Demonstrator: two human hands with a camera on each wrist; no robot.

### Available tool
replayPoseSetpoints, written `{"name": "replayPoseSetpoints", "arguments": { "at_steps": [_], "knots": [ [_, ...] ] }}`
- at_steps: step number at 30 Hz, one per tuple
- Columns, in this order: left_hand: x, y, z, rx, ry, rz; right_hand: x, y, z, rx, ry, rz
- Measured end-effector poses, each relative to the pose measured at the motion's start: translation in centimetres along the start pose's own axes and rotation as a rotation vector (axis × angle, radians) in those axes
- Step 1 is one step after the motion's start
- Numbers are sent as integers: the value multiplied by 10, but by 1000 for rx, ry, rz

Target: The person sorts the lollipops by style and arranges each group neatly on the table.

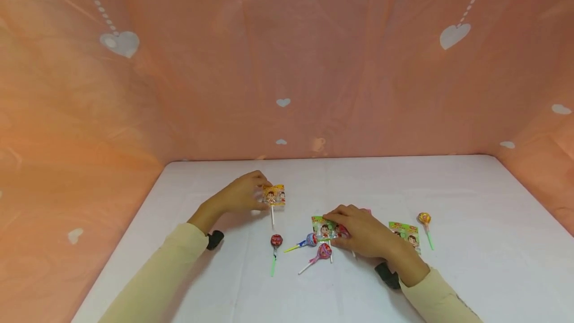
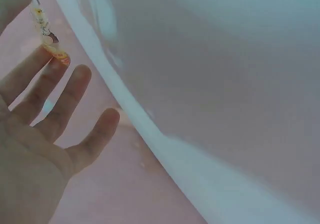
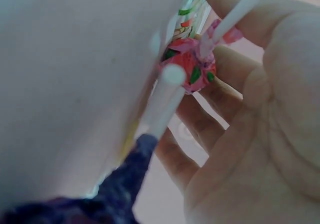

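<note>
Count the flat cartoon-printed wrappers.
3: an orange wrapper in the left hand, a green wrapper in the right hand, and another green wrapper farther right, partly hidden. The right hand may hide more.

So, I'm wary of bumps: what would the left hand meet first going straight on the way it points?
Past the orange packet it pinches, the left hand would probably first meet the peach backdrop, beyond the white tabletop; how far off is unclear.

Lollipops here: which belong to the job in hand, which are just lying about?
Likely the job:
orange packet lollipop, in left hand
green packet lollipop, in right hand

Apparently lying about:
red lollipop, green stick
blue lollipop
pink lollipop
gold lollipop
second green packet
</note>
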State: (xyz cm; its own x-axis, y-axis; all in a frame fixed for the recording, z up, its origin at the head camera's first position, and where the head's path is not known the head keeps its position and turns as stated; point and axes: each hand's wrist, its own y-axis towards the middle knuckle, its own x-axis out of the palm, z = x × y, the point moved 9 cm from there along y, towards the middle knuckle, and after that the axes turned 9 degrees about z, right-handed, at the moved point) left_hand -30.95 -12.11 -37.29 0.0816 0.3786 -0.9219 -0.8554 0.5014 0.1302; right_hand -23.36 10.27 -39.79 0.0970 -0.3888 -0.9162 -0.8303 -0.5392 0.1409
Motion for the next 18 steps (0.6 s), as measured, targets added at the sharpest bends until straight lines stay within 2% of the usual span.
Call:
{"name": "replayPoseSetpoints", "arguments": {
  "at_steps": [3, 7, 11, 18],
  "knots": [
    [-2, 2, -12, 9, -8, -29, 0, 0, 0, -5, -3, 4],
    [-2, 2, -30, -19, -32, -62, 1, 0, -1, -10, 3, 8],
    [3, 0, -45, -65, -31, -52, 1, -1, 0, -12, 5, 13],
    [7, -6, -52, -97, -31, -36, 4, -1, -1, -26, 14, 22]
  ]
}}
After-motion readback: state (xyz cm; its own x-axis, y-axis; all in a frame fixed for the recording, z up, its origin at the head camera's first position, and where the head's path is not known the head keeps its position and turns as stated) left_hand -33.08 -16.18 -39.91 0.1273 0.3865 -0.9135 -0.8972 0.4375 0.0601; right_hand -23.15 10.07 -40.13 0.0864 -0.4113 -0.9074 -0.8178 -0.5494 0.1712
